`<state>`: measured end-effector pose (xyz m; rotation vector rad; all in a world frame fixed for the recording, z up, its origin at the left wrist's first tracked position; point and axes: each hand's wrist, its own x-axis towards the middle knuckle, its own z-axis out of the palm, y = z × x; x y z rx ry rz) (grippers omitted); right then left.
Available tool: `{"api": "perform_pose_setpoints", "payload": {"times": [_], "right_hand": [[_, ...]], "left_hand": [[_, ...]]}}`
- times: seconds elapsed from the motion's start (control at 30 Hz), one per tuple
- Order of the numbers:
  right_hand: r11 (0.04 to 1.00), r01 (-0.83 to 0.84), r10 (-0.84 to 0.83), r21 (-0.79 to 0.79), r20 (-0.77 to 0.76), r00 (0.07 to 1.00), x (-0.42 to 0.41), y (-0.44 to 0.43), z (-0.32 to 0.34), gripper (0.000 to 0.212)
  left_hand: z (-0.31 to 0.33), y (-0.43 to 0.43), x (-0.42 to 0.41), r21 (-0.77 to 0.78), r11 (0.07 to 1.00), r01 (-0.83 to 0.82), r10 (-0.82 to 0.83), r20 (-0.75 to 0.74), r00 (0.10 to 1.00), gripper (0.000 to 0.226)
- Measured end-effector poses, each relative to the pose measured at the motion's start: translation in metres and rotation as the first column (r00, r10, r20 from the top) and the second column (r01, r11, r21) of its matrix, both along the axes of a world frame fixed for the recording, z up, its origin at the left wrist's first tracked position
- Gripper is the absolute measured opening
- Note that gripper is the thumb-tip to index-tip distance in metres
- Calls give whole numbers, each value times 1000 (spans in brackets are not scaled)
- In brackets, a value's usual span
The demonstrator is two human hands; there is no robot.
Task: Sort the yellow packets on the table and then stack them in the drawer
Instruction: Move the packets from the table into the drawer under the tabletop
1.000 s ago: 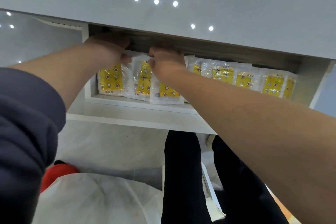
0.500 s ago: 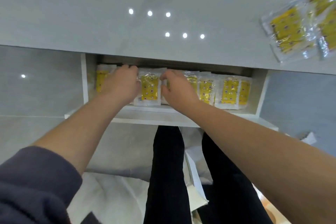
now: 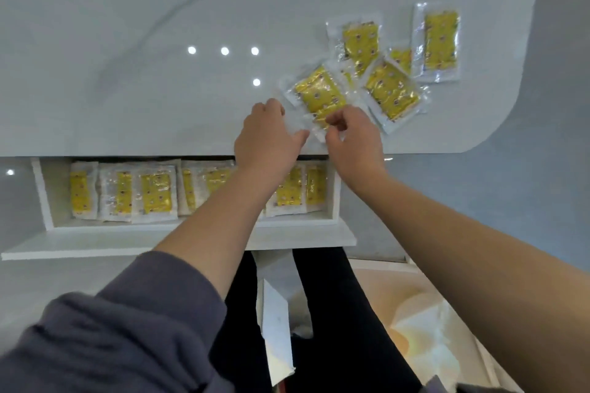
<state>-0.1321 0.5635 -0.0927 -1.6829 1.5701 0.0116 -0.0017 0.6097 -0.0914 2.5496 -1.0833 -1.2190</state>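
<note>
- The right hand (image 3: pixel 354 140) pinches the near clear edge of a yellow packet (image 3: pixel 319 94), which lies tilted on the white tabletop (image 3: pixel 143 73).
- The left hand (image 3: pixel 266 137) is at that packet's left edge with its fingers bent; whether it grips the packet cannot be told.
- Several loose packets (image 3: pixel 391 91) lie just beyond, overlapping in a cluster.
- Below the tabletop's edge, the open drawer (image 3: pixel 43 198) holds a row of packets (image 3: pixel 156 193) side by side, partly hidden by the left forearm.
</note>
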Motion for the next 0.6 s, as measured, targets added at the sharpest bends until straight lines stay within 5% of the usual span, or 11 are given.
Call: {"api": "perform_pose_setpoints", "payload": {"times": [0.13, 0.3, 0.47, 0.6], "right_hand": [[989, 11, -37, -148, -169, 985, -40, -55, -5, 34], [990, -39, -10, -136, -345, 939, -58, -97, -18, 60], [995, -57, 23, -77, -385, 923, -61, -118, -24, 42], [996, -81, 84, 23, -318, 944, -69, -125, -19, 30]], "left_hand": [[-11, -47, -42, 34, 978, -206, 202, 101, 974, 88], [-24, -83, -73, 73, 936, -345, 324, 207, 923, 100], [-30, -87, -81, -35, 977, -210, 213, 246, 946, 98], [-25, -86, -85, 8, 927, -375, 364, 222, 904, 102]]}}
